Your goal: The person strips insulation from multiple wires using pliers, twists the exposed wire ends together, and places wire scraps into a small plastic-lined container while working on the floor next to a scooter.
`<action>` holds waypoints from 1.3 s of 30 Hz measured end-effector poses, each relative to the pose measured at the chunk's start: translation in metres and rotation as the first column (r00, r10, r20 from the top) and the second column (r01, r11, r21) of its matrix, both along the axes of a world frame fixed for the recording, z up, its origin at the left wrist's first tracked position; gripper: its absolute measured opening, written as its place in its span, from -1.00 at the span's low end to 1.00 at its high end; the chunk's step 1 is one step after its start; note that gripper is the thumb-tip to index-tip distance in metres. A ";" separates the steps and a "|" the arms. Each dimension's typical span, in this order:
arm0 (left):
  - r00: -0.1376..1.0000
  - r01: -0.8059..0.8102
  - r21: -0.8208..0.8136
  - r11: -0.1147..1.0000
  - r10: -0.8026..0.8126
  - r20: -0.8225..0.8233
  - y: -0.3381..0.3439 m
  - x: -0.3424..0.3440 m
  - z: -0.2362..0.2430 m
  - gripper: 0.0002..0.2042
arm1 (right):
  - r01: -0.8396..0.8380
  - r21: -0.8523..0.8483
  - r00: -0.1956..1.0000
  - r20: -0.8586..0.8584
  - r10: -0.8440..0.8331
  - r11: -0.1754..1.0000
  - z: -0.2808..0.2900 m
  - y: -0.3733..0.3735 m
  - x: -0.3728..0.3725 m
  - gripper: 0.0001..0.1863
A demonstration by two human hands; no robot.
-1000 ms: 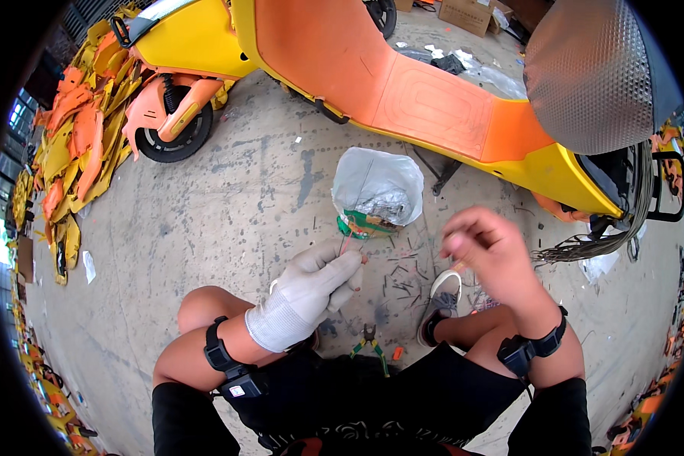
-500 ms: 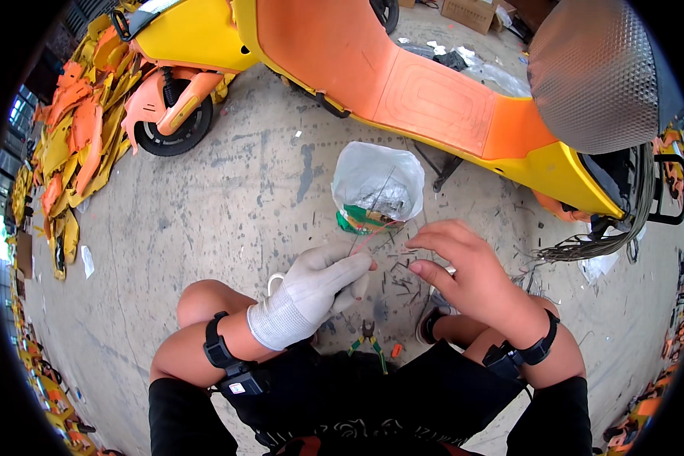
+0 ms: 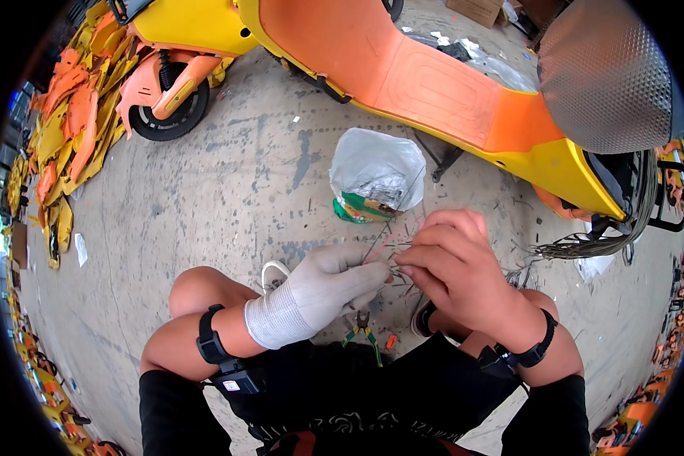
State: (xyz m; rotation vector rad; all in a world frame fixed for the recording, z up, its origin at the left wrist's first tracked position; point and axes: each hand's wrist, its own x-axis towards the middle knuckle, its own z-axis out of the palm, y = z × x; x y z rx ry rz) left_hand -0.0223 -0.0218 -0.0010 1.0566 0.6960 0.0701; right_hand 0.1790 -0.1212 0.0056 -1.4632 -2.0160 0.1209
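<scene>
Wire (image 3: 372, 251) in gloved L hand (image 3: 323, 283), closed on it, bare R hand (image 3: 457, 267) just beside w/ curled fingers, hold unclear

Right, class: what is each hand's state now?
Left hand: closed, holding a thin pinkish strand.
Right hand: curled close to the left; whether open or closed cannot be told.

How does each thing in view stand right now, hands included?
Left hand: gloved, closed on a thin pinkish strand.
Right hand: bare, fingers bent; whether it holds anything is unclear.
Bag: mouth open.
Pliers: on the floor, handles spread.
Scooter: upright.
Wire bundle: hanging at the scooter's rear.
Body panels: heaped.
</scene>
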 end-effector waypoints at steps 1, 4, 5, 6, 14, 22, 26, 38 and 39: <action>1.000 -0.003 0.018 1.000 0.003 0.003 -0.001 0.000 0.002 -0.81 | -0.004 -0.008 1.000 -0.023 0.003 1.000 -0.001 -0.001 -0.001 -0.73; 1.000 -0.003 0.056 0.998 0.003 0.005 -0.003 0.001 0.011 -0.85 | -0.020 -0.031 0.998 -0.061 0.018 0.999 0.002 -0.001 -0.002 -0.74; 1.000 0.002 0.060 0.998 -0.002 0.002 -0.003 0.001 0.015 -0.85 | -0.026 -0.038 0.997 -0.069 0.023 0.999 0.004 -0.001 -0.003 -0.75; 1.000 0.008 0.063 0.998 -0.008 -0.002 -0.003 0.001 0.016 -0.85 | -0.030 -0.030 0.997 -0.071 0.028 0.999 0.004 -0.001 -0.003 -0.75; 1.000 0.005 -0.012 1.000 -0.005 -0.005 -0.002 -0.003 0.018 -0.87 | -0.059 0.043 0.995 -0.079 0.062 0.997 0.005 0.000 0.000 -0.74; 1.000 -0.007 -0.090 0.996 0.009 0.025 -0.005 -0.003 0.008 -0.87 | -0.072 0.016 0.997 -0.033 0.073 0.997 0.006 0.000 -0.001 -0.74; 0.999 0.013 -0.107 0.994 -0.010 0.031 -0.004 -0.004 0.008 -0.87 | -0.084 0.026 0.996 -0.027 0.085 0.996 0.006 0.000 -0.002 -0.74; 0.998 0.070 -0.073 0.995 -0.070 0.009 -0.003 -0.003 0.014 -0.86 | -0.045 0.078 0.999 0.017 0.044 0.996 0.000 -0.003 -0.004 -0.72; 0.999 0.053 -0.098 0.994 -0.052 0.012 -0.003 -0.003 0.013 -0.87 | -0.039 0.072 0.999 -0.006 0.039 0.997 0.000 -0.003 -0.005 -0.72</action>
